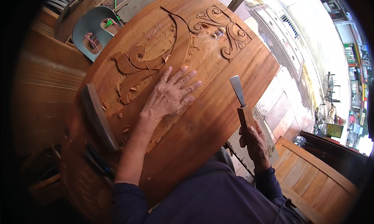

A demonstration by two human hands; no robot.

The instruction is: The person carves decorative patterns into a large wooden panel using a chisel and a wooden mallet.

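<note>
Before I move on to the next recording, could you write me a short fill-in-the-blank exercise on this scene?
1. The ____ hand grips a flat-bladed tool.
2. The left hand is spread over a carved panel made of ____.
3. The tool's flared blade is made of ____.
4. Of the two hands, the one nearer the curved scrollwork is the ____ one.

Missing words: right; wood; metal; left.

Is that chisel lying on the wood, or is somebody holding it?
The chisel is held, not lying down: the right hand wraps around its wooden handle, and the metal blade sticks out beyond it.
</note>
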